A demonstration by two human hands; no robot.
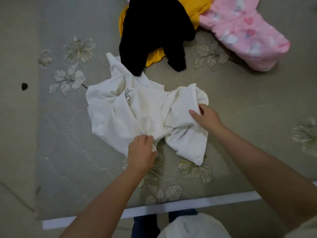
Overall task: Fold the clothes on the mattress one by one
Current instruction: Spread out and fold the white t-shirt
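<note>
A crumpled white garment (130,109) lies in the middle of the grey floral mattress (68,134). My left hand (141,152) pinches a bunch of its fabric at the near edge. My right hand (205,116) grips a fold on the garment's right side, fingers curled into the cloth. Beyond it lie a black garment (154,28) over a yellow one (197,11), the black one's lower tip overlapping the white cloth. A pink printed garment (247,35) sits at the far right.
The mattress's white-taped near edge (171,206) runs across the bottom, with my legs and shirt just below it. A beige floor strip (17,100) lies to the left, with a small dark spot (24,86) on it.
</note>
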